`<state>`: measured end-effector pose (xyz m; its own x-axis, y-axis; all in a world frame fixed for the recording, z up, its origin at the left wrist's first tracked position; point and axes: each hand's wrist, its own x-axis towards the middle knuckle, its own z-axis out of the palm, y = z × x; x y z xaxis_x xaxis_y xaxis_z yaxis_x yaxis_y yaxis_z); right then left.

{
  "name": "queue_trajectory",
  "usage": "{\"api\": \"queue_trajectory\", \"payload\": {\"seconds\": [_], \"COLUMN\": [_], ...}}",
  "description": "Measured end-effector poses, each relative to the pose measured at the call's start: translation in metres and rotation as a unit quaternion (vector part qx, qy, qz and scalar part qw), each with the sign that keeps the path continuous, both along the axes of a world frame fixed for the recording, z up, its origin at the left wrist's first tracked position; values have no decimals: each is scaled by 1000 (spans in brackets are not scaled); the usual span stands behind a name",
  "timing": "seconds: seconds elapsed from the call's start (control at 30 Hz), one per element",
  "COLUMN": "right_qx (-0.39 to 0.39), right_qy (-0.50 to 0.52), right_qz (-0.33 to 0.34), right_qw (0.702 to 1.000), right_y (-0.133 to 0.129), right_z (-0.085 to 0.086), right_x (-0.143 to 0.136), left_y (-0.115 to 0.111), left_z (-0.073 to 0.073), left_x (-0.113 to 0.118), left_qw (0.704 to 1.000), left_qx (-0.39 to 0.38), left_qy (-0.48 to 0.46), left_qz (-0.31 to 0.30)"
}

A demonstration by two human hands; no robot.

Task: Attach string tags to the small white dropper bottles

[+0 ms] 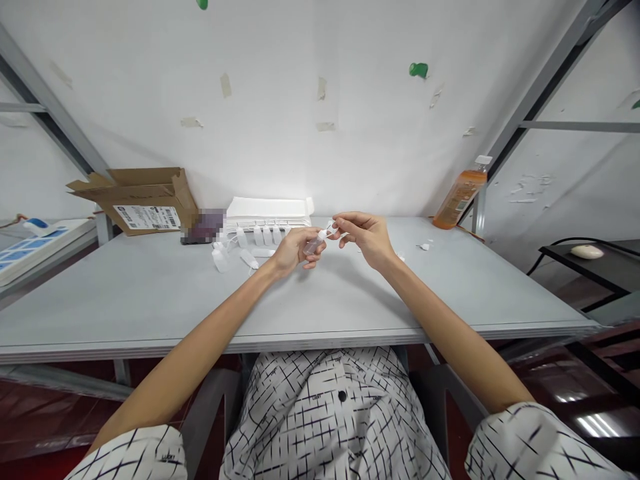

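Observation:
My left hand [295,252] is closed around a small translucent squeeze bottle [314,245], its white top tilted up to the right. Just above that top, my right hand [367,237] pinches a small white piece [331,227] that looks like a cap. Whether the piece touches the bottle, I cannot tell. Several similar white bottles [259,235] stand in a row behind my left hand. Others lie or stand in a loose group further left, one of them a bottle [219,260] near the group's front.
On the grey table [320,307], an open cardboard box [145,200] stands at back left, beside a blurred dark object [204,227]. A stack of white sheets or trays [269,212] rests against the wall. An orange drink bottle [461,197] leans at back right. Small white scraps [425,247] lie nearby.

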<state>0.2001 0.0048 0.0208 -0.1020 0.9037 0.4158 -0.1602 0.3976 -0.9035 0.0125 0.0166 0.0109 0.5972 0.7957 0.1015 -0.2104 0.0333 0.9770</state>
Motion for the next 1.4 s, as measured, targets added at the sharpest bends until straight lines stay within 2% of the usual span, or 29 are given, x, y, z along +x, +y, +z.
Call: {"api": "queue_trajectory", "payload": {"seconds": [0.3, 0.6, 1.4], "right_qx": [-12, -8, -7], "right_qy": [-22, -34, -55], "right_qz": [17, 9, 32], "right_qw": [1000, 999, 998], "right_y": [0, 0, -1], "right_z": [0, 0, 1], "right_x": [1, 1, 2], "left_y": [0, -2, 2], "left_z": [-1, 2, -3], "left_x": [0, 1, -1], "left_qw": [999, 999, 999], "left_qx": [32, 32, 39], "left_qy": [21, 20, 30], "left_qz": [18, 22, 12]}}
